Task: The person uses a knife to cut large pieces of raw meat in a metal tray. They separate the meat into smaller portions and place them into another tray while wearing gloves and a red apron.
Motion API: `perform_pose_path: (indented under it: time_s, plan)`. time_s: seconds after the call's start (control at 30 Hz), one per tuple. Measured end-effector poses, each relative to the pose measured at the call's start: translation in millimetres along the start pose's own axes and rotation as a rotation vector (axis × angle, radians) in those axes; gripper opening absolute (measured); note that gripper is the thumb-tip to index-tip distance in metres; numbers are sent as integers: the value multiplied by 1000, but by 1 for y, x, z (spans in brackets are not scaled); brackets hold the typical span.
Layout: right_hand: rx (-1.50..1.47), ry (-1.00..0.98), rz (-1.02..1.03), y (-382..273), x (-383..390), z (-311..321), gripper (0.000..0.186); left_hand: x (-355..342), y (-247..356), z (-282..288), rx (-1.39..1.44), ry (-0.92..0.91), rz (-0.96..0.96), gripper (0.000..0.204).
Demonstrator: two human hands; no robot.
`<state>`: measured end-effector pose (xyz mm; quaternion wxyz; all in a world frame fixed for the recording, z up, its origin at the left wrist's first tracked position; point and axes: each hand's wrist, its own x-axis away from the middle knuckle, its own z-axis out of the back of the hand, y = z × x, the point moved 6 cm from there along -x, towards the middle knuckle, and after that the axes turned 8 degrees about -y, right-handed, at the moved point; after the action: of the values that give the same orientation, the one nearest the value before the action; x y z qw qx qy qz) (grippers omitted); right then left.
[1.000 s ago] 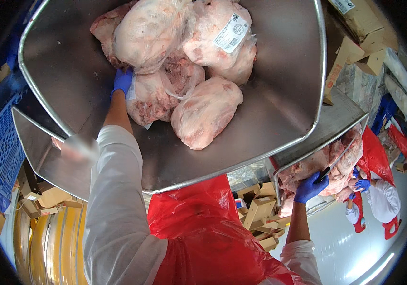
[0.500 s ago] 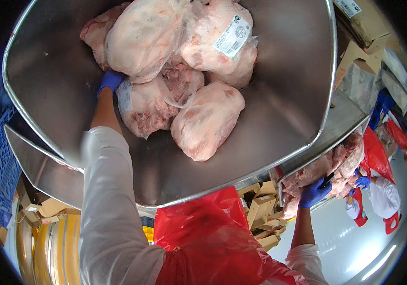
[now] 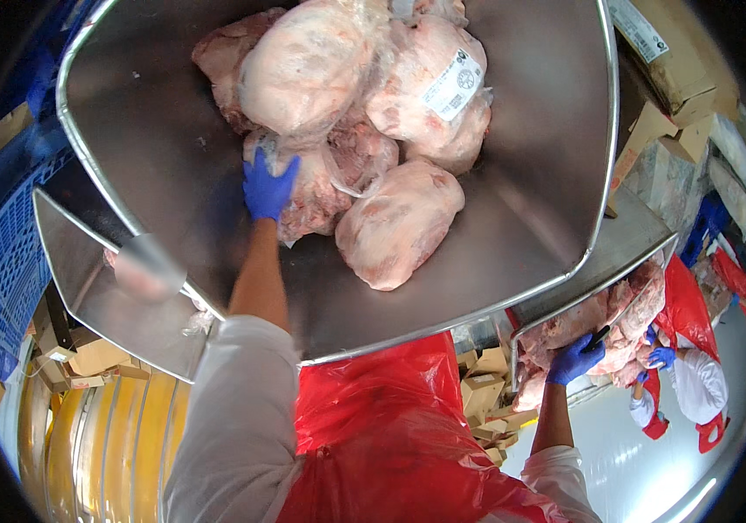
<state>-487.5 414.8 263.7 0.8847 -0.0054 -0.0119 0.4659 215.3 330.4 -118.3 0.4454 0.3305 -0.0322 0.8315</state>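
Large pale cuts of meat wrapped in clear plastic lie heaped in a wide steel bin. In a blue glove, my left hand lies with spread fingers against the lower left wrapped meat cut, covering part of it. A paler wrapped cut sits just right of it, and a labelled one rests farther up. At the lower right, my right hand, also blue-gloved, is closed round a black-handled knife. It is over a steel tray of raw meat pieces; the blade is hard to make out.
The steel bin's rim curves close in front of my red apron. A steel chute and blue plastic crate are at left. Cardboard boxes lie below. A person in a red apron works at far right.
My left hand has come from the far left edge of the heap onto the lower left cut, its fingers now spread. The view has shifted slightly; my right hand stays over the tray.
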Motion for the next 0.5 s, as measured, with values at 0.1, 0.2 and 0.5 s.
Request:
perform_pose_path:
  time_s: [0.1, 0.2, 0.5]
  plan:
    - [139, -42, -62, 18, -1, -1, 40, 50, 20, 25, -54, 131, 153, 67]
    - [151, -22, -1, 9, -4, 0, 41, 39, 4, 19, 101, 77, 232, 64]
    - [-13, -88, 91, -31, -10, 7, 38, 34, 37, 48, 1, -51, 321, 77]
